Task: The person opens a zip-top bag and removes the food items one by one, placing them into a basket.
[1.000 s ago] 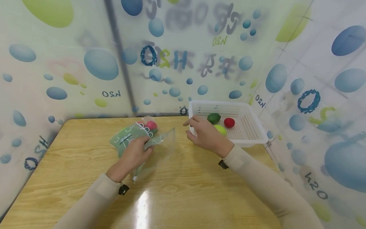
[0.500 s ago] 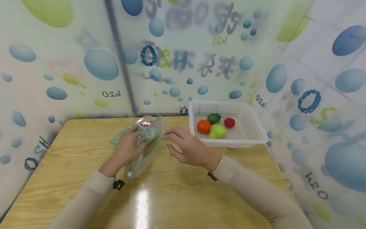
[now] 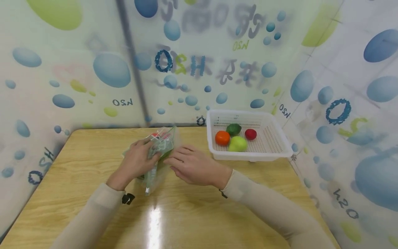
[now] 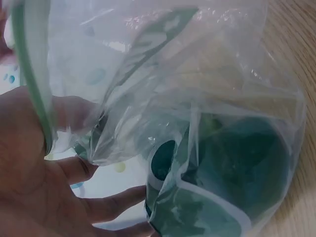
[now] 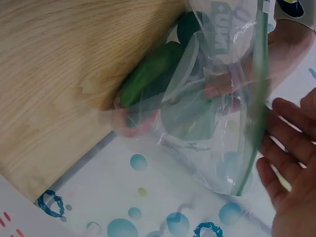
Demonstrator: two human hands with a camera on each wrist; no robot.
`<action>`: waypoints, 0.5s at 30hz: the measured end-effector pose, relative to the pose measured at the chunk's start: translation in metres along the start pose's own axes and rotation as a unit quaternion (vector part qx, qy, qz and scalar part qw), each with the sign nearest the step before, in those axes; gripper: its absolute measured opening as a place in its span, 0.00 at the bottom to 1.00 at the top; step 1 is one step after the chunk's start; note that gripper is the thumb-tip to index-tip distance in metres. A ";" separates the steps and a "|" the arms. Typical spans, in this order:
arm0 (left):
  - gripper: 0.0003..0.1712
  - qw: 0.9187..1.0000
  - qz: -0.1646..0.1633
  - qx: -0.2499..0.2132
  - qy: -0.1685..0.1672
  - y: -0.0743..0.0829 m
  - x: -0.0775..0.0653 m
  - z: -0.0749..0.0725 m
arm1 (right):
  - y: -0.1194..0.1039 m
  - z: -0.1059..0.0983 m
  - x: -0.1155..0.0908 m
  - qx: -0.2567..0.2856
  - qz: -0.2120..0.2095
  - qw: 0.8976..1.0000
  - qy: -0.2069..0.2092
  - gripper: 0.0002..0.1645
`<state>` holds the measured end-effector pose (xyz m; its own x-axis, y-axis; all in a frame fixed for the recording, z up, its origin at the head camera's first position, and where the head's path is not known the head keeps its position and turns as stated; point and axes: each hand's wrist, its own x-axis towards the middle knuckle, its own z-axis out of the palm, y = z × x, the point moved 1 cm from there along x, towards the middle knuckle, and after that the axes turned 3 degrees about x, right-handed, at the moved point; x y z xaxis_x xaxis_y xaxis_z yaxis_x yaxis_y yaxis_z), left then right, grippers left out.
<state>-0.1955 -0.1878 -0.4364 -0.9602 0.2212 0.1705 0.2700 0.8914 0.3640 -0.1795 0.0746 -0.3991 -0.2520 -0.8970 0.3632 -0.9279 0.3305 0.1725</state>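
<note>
A clear zip bag (image 3: 166, 143) with a green print and a green zip strip (image 5: 259, 74) stands up from the wooden table. My left hand (image 3: 136, 159) grips the bag at its side near the mouth; in the left wrist view the film lies across that hand's (image 4: 29, 163) thumb side. Through the film the right wrist view shows a long green vegetable (image 5: 153, 74) and something reddish at the bottom. My right hand (image 3: 194, 167) is at the bag's mouth, its loosely bent fingers beside the zip strip; whether they touch it I cannot tell.
A white plastic basket (image 3: 281, 140) stands at the back right of the table (image 3: 199, 218). In it lie an orange-red round fruit (image 3: 222, 138), a yellow-green pear (image 3: 238, 144), a dark green fruit (image 3: 234, 129) and a red round one (image 3: 250, 134). A printed wall closes off the back.
My right hand has moved left from the basket to the bag's mouth. My left hand has shifted slightly left, and the bag's mouth has been raised more upright.
</note>
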 end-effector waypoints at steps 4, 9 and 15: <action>0.28 1.000 -0.003 -0.006 -0.005 0.000 0.001 -0.002 | -0.001 0.000 -0.001 -0.053 0.041 0.996 -0.057 0.17; 0.27 1.000 -0.014 -0.024 -0.014 -0.003 0.001 -0.007 | 0.001 0.003 -0.005 -0.085 0.081 0.987 -0.110 0.17; 0.12 0.998 -0.019 -0.050 -0.019 -0.010 0.004 -0.013 | 0.004 0.008 -0.010 -0.077 0.101 0.985 -0.120 0.18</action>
<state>-0.2007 -0.2004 -0.4278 -0.9716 0.2033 0.1211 0.2364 0.8557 0.4603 -0.1825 0.0822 -0.4091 -0.5009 -0.8464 0.1809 -0.8048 0.5324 0.2622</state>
